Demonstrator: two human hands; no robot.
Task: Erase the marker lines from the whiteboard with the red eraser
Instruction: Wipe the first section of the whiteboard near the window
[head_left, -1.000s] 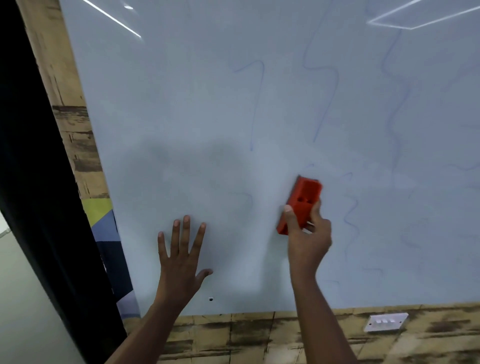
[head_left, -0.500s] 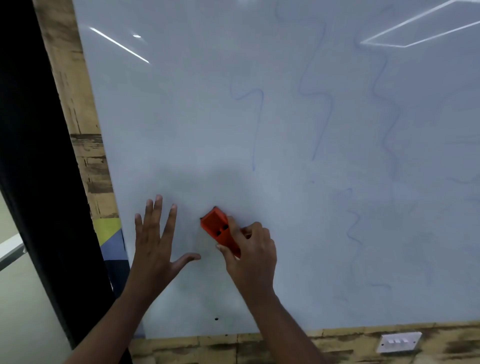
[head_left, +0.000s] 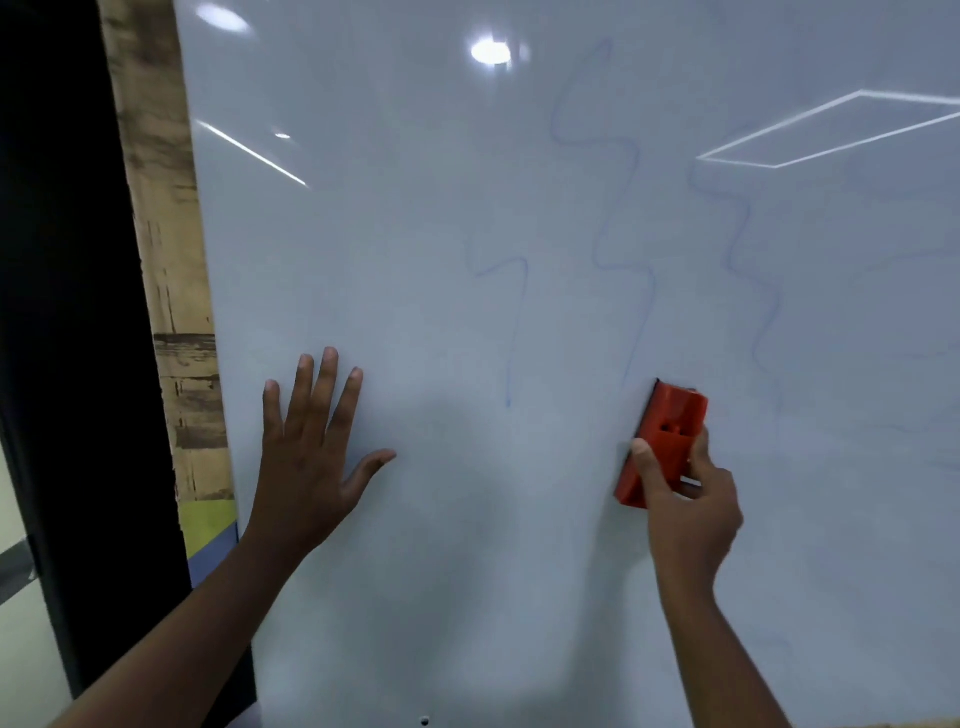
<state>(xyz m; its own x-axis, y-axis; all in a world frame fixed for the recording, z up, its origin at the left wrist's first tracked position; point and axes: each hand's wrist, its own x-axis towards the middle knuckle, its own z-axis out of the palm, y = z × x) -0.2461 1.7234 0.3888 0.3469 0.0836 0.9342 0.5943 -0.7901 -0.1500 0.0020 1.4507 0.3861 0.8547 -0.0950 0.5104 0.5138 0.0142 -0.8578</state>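
The whiteboard (head_left: 415, 260) fills nearly the whole view, a glossy pale-blue surface with its left edge running down the left side and ceiling lights reflected across its upper part. Along that left edge stands a strip of weathered wood-look wall (head_left: 166, 260), with a yellow-green and blue patch at its lower end, and left of the strip a black vertical frame (head_left: 62, 260).

Faint blue marker lines (head_left: 623, 234) run down the right half of the board as wavy vertical strokes: a short one near the middle that ends in a straight tail, a longer one to its right that stops just above the eraser, and a third further right. Paler smudged traces lie toward the right edge.

The left hand (head_left: 306, 467) lies flat against the board near its left edge, fingers straight and spread, thumb stretched out to the right, holding nothing. The right hand (head_left: 685, 509) is well apart from it, lower right of the board's middle, and grips the red eraser (head_left: 662, 441): the thumb presses on the eraser's left side and the fingers curl round its right side. The eraser sits against the board, tilted slightly with its top end leaning right, its upper half clear of the hand.

A small dark dot (head_left: 425, 721) marks the board near its bottom edge.
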